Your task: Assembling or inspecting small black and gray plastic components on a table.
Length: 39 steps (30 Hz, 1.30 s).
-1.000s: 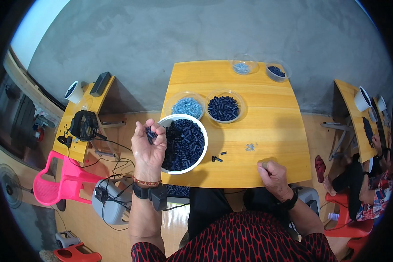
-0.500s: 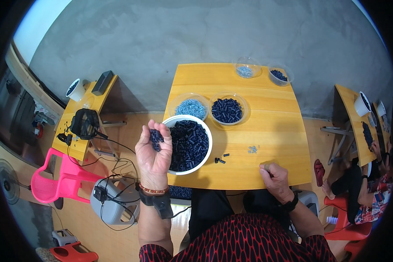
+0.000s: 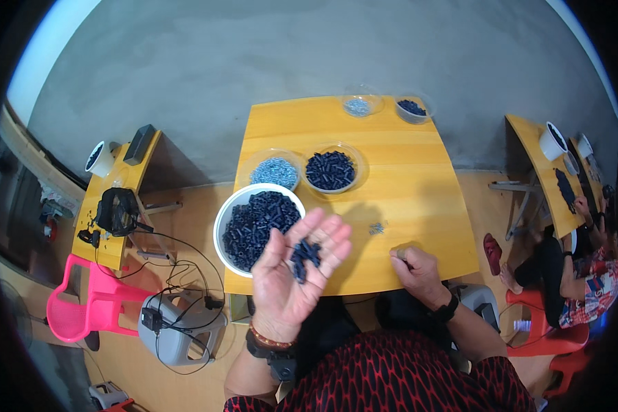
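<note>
My left hand (image 3: 281, 292) is palm up in front of the white bucket, fingers cupped around several small dark blue tubes (image 3: 305, 257). More tubes of that kind fill the white bucket (image 3: 221, 237) at the table's near left. My right hand (image 3: 421, 276) rests at the table's near edge, fingers curled in; whatever is inside them, if anything, is hidden. Beyond it lies a little pile of small silvery pieces (image 3: 377, 229). Behind the bucket stand a clear bowl of small bluish-silver pieces (image 3: 275, 172) and a clear bowl of dark tubes (image 3: 331, 170).
Two more clear bowls, one with silvery pieces (image 3: 357, 106) and one with dark pieces (image 3: 411, 108), stand at the table's far edge. Left are a pink chair (image 3: 93, 302) and a grey stool (image 3: 182, 326) draped with cables. A person (image 3: 584, 288) sits at a right-hand table.
My left hand has moved right from beside the bucket, still carrying dark tubes, and now covers where loose ones lay on the table. The view has shifted; my right hand stays by the near edge.
</note>
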Available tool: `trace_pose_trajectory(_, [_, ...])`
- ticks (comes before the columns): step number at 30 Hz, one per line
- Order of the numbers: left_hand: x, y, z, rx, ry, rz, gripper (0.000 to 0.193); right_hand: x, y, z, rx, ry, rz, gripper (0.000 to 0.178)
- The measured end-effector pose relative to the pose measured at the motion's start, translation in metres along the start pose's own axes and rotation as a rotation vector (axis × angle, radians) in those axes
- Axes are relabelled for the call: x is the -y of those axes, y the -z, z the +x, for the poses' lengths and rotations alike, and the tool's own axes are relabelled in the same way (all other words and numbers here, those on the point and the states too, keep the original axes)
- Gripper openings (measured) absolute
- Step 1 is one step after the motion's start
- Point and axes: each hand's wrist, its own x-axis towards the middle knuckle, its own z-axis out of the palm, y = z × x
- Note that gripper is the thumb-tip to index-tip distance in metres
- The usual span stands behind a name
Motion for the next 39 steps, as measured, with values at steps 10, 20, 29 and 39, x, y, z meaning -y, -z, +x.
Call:
trace_pose_trajectory(10, [0.065,0.042,-0.003,-0.133,0.186,-0.038,0.069,0.001,0.006,0.003,0.069,-0.037,-0.031,0.010])
trace_pose_trajectory(20, [0.076,0.079,-0.007,-0.162,0.121,-0.003,0.071,-0.008,0.005,-0.003,0.065,-0.252,0.329,0.015])
trace_pose_trajectory(29, [0.075,0.092,-0.019,-0.182,0.117,-0.086,0.069,0.045,-0.012,0.010,0.207,0.170,0.204,0.023])
trace_pose_trajectory(39, [0.076,0.094,-0.021,-0.168,0.131,-0.156,0.067,0.042,-0.028,0.015,0.240,0.214,0.134,0.015])
